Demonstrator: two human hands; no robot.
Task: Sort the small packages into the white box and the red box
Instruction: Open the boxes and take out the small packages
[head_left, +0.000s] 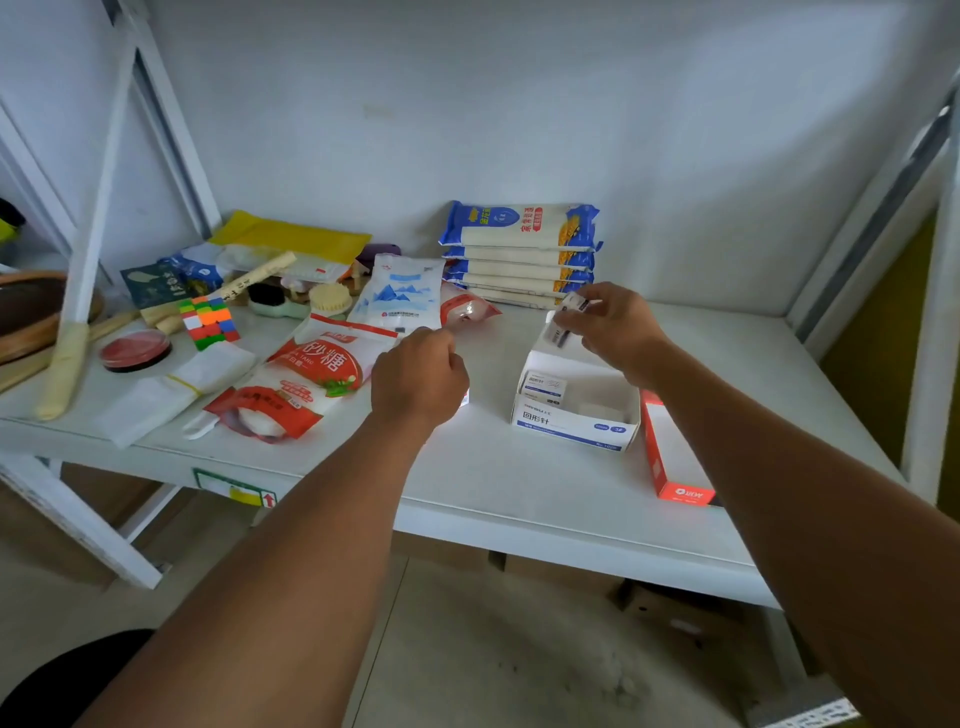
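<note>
An open white box (571, 428) with blue print stands on the white shelf (519, 483). A small white package (543, 387) lies inside it at the left. My right hand (615, 327) hovers above the box's back edge, holding small white packages (563, 319) in its fingers. The red box (670, 457) lies just right of the white box, partly hidden by my right forearm. My left hand (418, 379) is curled over the shelf left of the white box; a small white and red thing (465, 399) peeks from under it, and whether the hand grips it is unclear.
Red and white sugar bags (311, 374) and a blue and white bag (397, 296) lie left of my left hand. Stacked noodle packs (519, 254) sit against the back wall. A colour cube (209, 322), brushes and a red-lidded tin (135, 351) crowd the left. Shelf posts stand at both sides.
</note>
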